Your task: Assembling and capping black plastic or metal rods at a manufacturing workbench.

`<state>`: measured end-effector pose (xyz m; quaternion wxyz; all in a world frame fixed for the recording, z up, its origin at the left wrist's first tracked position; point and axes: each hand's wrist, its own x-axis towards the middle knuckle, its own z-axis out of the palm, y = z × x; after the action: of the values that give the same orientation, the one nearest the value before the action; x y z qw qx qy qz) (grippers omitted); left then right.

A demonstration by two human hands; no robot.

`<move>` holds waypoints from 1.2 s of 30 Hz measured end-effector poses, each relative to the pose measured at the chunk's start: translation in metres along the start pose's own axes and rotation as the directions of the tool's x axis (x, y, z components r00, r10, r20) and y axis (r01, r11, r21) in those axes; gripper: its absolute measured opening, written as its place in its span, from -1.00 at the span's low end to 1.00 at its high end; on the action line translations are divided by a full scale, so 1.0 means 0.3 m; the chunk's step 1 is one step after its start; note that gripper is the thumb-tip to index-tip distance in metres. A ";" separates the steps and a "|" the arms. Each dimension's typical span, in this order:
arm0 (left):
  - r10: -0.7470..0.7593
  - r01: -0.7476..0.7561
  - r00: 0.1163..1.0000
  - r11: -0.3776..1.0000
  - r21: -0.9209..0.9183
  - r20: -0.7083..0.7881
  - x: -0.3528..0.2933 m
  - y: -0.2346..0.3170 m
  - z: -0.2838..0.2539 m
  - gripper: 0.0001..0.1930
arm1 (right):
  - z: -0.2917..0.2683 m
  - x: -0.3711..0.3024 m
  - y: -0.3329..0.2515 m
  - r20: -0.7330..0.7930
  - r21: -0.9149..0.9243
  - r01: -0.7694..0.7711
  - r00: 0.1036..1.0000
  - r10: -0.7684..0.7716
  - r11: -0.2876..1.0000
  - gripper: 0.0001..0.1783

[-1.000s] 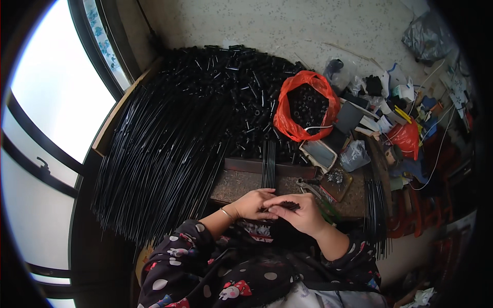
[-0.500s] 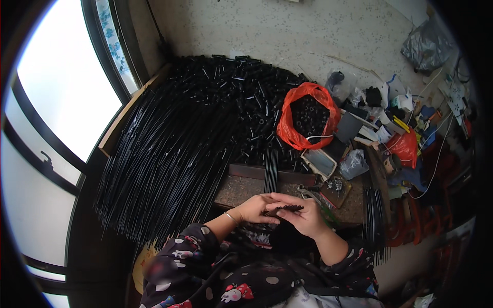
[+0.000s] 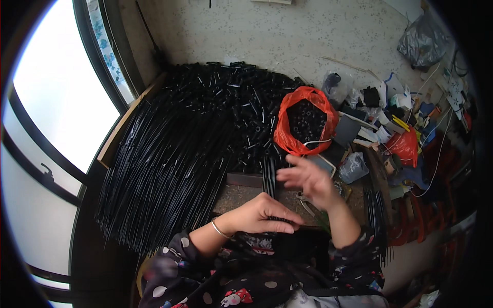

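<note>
Right hand (image 3: 310,180) just came off, open and blurry below the red bag (image 3: 281,132), so the left hand (image 3: 264,213) alone pinches some dark bits (image 3: 280,218), lower centre; maybe tips of the black rods (image 3: 269,177) mid-frame, hard to tell.

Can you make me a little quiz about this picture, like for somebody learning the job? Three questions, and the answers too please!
1. True or false: the bracelet is on the same arm as the left hand.
2. What colour is the open bag with small dark parts inside? A) blue B) red C) green
3. Fill in: the blurry hand with spread fingers, just below that bag in the picture, is the person's ____ hand.

Key: 1. True. 2. B. 3. right.
</note>
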<state>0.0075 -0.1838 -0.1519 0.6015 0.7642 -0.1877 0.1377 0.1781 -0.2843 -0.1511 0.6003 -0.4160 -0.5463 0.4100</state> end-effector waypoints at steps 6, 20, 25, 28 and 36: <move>0.002 -0.002 1.000 1.000 -0.001 -0.013 -0.027 -0.041 0.034 -0.74 | -0.424 -0.102 0.330 -0.385 -0.923 -0.379 0.916 -0.116 0.074 -0.89; -0.097 0.093 0.972 0.995 -0.028 -0.213 0.006 -0.038 -0.007 -0.75 | -0.198 -0.106 0.111 -0.328 -0.758 -0.060 0.896 -0.300 0.650 -0.94; -0.076 0.088 0.969 0.995 0.041 -0.236 -0.011 -0.021 0.013 -0.81 | 0.145 -0.211 -0.110 -0.081 -0.848 0.153 0.909 -0.409 0.507 -0.72; -0.057 0.082 0.973 0.991 0.103 -0.222 -0.004 -0.019 0.026 -0.81 | 0.188 -0.242 -0.119 -0.097 -0.921 0.090 0.890 -0.446 0.379 -0.71; -0.012 0.044 0.978 0.988 0.149 -0.209 -0.004 -0.007 0.050 -0.80 | 0.206 -0.257 -0.139 -0.063 -0.953 0.087 0.879 -0.473 0.289 -0.68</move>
<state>0.0071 -0.1979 -0.1580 0.5596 0.7919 -0.1022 0.2222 0.1130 -0.3674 -0.1325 0.4001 -0.6400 -0.6344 -0.1668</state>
